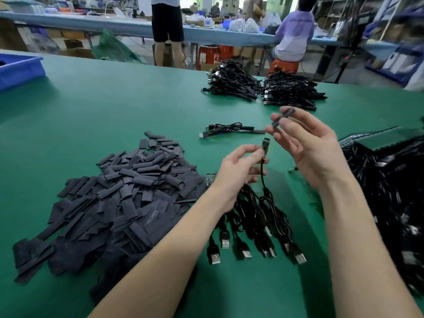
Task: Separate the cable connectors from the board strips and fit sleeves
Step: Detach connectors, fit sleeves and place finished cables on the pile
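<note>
I see my left hand pinching a thin black cable just below its small connector, while my right hand pinches a flat dark sleeve above the green bench.

blue bin far left; orange stools bkgd.

- The right hand and its sleeve are motion-blurred.
- The black cable heap at right is smeared and cut by the edge.
- The blue bin at upper left is cropped.
</note>
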`<state>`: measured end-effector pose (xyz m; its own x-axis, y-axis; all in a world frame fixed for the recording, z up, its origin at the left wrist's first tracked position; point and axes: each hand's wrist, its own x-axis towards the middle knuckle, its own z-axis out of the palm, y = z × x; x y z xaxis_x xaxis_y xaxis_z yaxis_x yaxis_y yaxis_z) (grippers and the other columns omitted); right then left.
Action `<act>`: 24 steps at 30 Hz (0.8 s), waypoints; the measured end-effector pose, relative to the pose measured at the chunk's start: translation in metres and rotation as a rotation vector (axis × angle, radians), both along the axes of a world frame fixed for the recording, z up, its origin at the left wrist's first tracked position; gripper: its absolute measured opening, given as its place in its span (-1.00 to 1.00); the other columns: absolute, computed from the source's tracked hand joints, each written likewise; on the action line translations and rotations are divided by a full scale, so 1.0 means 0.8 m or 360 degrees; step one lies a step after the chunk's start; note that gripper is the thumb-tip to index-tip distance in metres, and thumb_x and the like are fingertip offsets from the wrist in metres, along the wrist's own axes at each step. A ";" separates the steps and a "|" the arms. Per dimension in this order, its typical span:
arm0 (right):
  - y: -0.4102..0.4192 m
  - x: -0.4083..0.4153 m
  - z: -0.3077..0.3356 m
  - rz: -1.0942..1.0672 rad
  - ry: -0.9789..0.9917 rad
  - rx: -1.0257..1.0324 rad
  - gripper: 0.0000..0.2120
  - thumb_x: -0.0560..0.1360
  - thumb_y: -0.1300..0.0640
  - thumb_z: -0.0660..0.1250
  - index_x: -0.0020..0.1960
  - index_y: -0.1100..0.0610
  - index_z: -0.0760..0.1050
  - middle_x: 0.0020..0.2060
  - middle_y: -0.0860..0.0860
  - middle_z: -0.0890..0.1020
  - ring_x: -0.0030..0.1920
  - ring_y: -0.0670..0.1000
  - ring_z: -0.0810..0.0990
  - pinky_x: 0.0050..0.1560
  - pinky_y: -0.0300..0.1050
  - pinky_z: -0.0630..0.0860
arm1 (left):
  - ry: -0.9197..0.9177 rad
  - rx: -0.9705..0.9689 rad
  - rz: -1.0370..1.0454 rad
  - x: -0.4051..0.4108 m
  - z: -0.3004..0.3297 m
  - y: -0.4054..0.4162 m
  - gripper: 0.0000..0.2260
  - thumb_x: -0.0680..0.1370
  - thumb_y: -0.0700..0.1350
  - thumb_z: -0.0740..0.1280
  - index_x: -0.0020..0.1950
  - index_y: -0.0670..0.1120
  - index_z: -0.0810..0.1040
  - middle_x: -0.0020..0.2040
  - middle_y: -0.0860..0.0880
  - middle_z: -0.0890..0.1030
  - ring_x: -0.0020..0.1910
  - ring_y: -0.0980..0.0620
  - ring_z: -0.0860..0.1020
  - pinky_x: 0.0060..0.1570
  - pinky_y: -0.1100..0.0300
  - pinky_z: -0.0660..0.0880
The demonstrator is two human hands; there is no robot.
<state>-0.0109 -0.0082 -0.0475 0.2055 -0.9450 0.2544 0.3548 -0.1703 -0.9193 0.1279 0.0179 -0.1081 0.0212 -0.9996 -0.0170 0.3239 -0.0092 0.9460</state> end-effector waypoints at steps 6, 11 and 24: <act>-0.004 -0.026 -0.030 -0.0115 -0.0027 0.0070 -0.74 0.46 0.19 0.43 0.14 0.12 0.60 -0.01 0.02 0.76 0.02 -0.08 0.70 0.02 -0.28 0.57 | 0.0026 0.0040 -0.0067 0.004 0.003 0.002 -0.93 0.63 -0.10 0.34 0.05 -0.04 0.61 -0.22 0.07 0.67 -0.29 0.10 0.60 -0.30 0.31 0.46; -0.004 -0.017 -0.040 -0.0005 -0.0097 0.0094 -0.77 0.44 0.23 0.43 0.10 0.15 0.61 0.00 0.08 0.76 0.03 -0.06 0.72 0.06 -0.28 0.58 | -0.0011 0.0033 -0.0058 0.003 0.004 0.003 -0.92 0.62 -0.08 0.35 0.02 -0.02 0.64 -0.23 0.08 0.65 -0.30 0.12 0.58 -0.30 0.33 0.46; -0.005 -0.025 -0.044 0.0057 -0.0075 0.0032 -0.81 0.44 0.26 0.44 0.04 0.14 0.67 0.02 0.15 0.75 0.07 -0.01 0.72 0.11 -0.23 0.60 | 0.0016 0.0014 -0.0136 0.007 0.000 -0.001 -0.91 0.62 -0.10 0.35 0.04 -0.07 0.63 -0.25 0.05 0.61 -0.30 0.12 0.51 -0.29 0.32 0.41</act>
